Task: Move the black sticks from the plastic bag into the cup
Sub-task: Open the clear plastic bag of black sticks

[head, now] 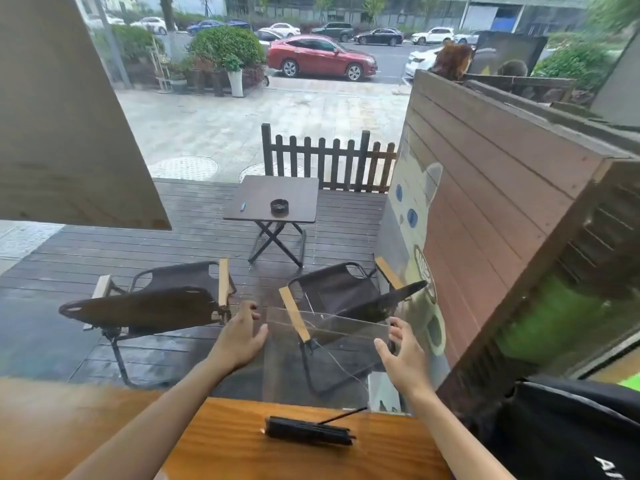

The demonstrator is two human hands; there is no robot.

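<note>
black bag (568,427) — cropped, wooden counter (52,427) — blurred

Daylight thru big window. Outside: dark wet deck (104,258), folding table (273,199) w/ ashtray (279,206). Two folding chairs (156,299) nearer than table, picket fence (329,161) behind it, plank wall (485,188) right of it, red car (320,57) far beyond.

Black sticks (308,432): a tight bundle lying flat on its side on the orange wooden worktop (221,445), long axis running from 9 to 3 o'clock. One loose black stick (343,415) slants out of the bundle toward 2 o'clock. Clear plastic bag (329,351): transparent, upright sheet-like form, at 12 o'clock from the bundle.
</note>
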